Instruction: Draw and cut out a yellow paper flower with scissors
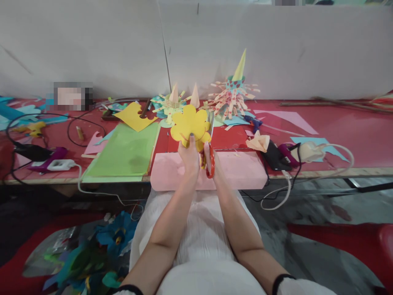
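Held up over the table's front is a yellow paper flower (188, 123) with rounded, scalloped petals. My left hand (189, 153) pinches its lower edge, thumb on the front face. My right hand (209, 155) grips a pair of scissors (210, 166) by the red handles. The metal blades point upward along the flower's right edge; whether they touch the paper I cannot tell. Below both hands lies a pink paper sheet (239, 170) overhanging the table edge. Part of the right hand's fingers is hidden behind the handles.
Green paper sheets (123, 151) and a notched yellow sheet (135, 116) lie to the left. Paper cone figures (235, 88) stand at the back. Power strips (55, 162) with cables sit on both sides, and a blue glue gun (254, 122) lies right of centre. Red stools (353, 246) flank me.
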`<control>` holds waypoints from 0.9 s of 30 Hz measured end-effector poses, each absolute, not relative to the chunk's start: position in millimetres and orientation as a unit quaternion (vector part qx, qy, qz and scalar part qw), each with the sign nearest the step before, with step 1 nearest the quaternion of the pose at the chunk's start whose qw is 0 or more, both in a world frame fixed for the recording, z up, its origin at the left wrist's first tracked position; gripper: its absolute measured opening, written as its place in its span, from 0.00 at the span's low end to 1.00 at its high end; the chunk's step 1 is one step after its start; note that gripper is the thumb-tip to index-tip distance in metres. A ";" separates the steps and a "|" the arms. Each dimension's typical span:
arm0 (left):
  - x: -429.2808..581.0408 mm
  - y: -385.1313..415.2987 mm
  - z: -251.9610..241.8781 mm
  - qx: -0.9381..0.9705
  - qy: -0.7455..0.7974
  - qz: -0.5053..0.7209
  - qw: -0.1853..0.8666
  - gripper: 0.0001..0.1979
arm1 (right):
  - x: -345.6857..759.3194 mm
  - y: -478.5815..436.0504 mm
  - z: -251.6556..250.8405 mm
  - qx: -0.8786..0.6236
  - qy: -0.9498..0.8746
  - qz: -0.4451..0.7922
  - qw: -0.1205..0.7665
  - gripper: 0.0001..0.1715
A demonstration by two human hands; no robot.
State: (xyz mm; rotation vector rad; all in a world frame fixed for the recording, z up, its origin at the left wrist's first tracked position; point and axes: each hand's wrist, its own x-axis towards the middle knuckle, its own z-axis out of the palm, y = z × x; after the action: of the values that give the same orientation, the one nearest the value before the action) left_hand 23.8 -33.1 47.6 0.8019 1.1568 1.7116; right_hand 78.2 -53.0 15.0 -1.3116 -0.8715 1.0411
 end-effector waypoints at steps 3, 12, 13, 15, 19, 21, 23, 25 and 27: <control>23.2 -31.7 47.8 0.323 0.473 0.691 0.441 0.12 | 78.6 -57.3 21.6 -0.559 -0.385 0.449 0.580 0.28; 21.6 -33.2 50.3 0.330 0.485 0.682 0.438 0.11 | 76.9 -59.6 24.6 -0.565 -0.392 0.449 0.570 0.29; 22.0 -33.7 50.6 0.328 0.486 0.681 0.440 0.11 | 77.4 -59.5 23.7 -0.566 -0.394 0.447 0.570 0.29; 23.2 -34.9 51.2 0.325 0.486 0.678 0.445 0.11 | 78.7 -59.2 21.7 -0.566 -0.400 0.441 0.570 0.29; 24.4 -36.6 51.9 0.325 0.479 0.676 0.455 0.11 | 81.0 -57.2 16.8 -0.561 -0.399 0.445 0.573 0.27; 24.1 -36.7 51.7 0.324 0.476 0.678 0.457 0.11 | 81.3 -56.0 14.9 -0.561 -0.395 0.449 0.573 0.27; 23.5 -36.5 51.3 0.326 0.472 0.679 0.458 0.11 | 81.0 -55.5 14.2 -0.561 -0.393 0.450 0.573 0.27; 23.0 -36.1 50.9 0.329 0.471 0.678 0.459 0.11 | 80.5 -55.9 14.7 -0.559 -0.394 0.450 0.574 0.27; 23.2 -35.8 50.4 0.331 0.474 0.675 0.458 0.10 | 79.9 -57.0 15.7 -0.556 -0.396 0.450 0.576 0.26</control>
State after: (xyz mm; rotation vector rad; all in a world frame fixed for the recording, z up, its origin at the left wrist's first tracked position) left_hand 23.2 -35.8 50.4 0.8149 1.1679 1.6637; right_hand 79.9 -57.0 15.7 -1.3030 -0.9267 1.0532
